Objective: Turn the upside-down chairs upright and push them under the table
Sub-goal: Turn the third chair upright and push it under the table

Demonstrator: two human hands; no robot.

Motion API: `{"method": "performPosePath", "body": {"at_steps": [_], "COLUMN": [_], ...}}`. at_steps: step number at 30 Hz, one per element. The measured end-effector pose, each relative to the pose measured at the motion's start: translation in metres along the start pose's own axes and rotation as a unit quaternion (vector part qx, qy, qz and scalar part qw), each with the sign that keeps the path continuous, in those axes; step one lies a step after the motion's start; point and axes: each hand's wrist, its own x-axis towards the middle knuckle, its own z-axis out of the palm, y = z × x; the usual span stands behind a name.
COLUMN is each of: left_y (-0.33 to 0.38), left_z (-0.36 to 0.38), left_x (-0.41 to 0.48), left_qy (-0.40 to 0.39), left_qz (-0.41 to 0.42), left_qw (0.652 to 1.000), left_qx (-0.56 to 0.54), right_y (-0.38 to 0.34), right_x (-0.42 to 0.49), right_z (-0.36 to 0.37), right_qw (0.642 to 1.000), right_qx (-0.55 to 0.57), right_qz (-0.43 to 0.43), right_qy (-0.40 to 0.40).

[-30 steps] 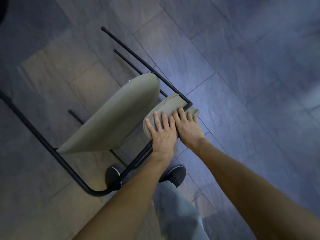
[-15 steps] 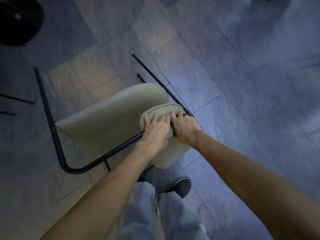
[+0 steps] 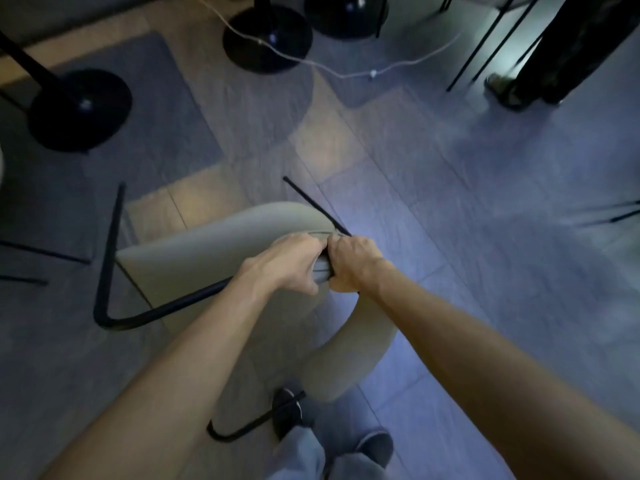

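A beige padded chair [image 3: 207, 258] with a thin black metal frame [image 3: 107, 258] is tipped over in front of me, its legs pointing away and to the left. My left hand [image 3: 287, 265] and my right hand [image 3: 349, 261] are side by side, both clenched on the chair's upper padded edge. The curved beige backrest [image 3: 349, 362] hangs below my hands, near my feet. A lower frame bar [image 3: 249, 427] rests by my left shoe.
Round black table bases stand at the far left [image 3: 78, 109] and at the top centre [image 3: 266, 39]. A white cable [image 3: 346, 72] runs across the floor. Another person's legs [image 3: 554, 64] stand at the top right, beside thin chair legs [image 3: 485, 53].
My fingers went from lying flat on the padded edge to gripping it. The chair has rotated, its frame swinging left and backrest dropping. The view has lifted, revealing table bases and a person.
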Motion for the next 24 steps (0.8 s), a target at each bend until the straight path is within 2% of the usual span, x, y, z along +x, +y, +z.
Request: {"method": "performPosePath", "body": {"at_steps": [5, 9, 12, 13, 15, 17, 21, 24], "left_y": [-0.050, -0.091, -0.126, -0.138, -0.158, -0.168, -0.177, -0.200], "left_z": [-0.087, -0.152, -0.182, -0.186, -0.184, -0.179, -0.188, -0.208], "left_x": [0.012, 0.024, 0.029, 0.032, 0.040, 0.051, 0.075, 0.089], "left_qy": [-0.028, -0.027, 0.009, 0.032, 0.109, 0.182, 0.264, 0.268], "left_qz": [0.009, -0.002, -0.043, -0.068, -0.141, -0.221, -0.311, -0.342], "left_qw": [0.998, 0.992, 0.981, 0.981, 0.981, 0.958, 0.911, 0.899], "left_qx": [-0.053, -0.126, -0.187, -0.180, -0.079, 0.009, 0.054, 0.048], "right_y": [-0.006, -0.004, -0.012, -0.014, -0.017, -0.025, -0.040, -0.045], "right_x": [0.040, 0.091, 0.132, 0.145, 0.172, 0.201, 0.243, 0.270], "right_z": [-0.055, -0.103, -0.137, -0.145, -0.156, -0.167, -0.188, -0.209], "right_qw": [0.998, 0.995, 0.987, 0.983, 0.977, 0.973, 0.981, 0.984], "right_qx": [0.018, -0.001, -0.035, -0.041, -0.046, -0.057, -0.030, -0.024], "right_qz": [0.001, -0.055, -0.091, -0.099, -0.104, -0.101, -0.095, -0.091], "right_qy": [0.066, 0.089, 0.129, 0.148, 0.179, 0.200, 0.167, 0.153]}}
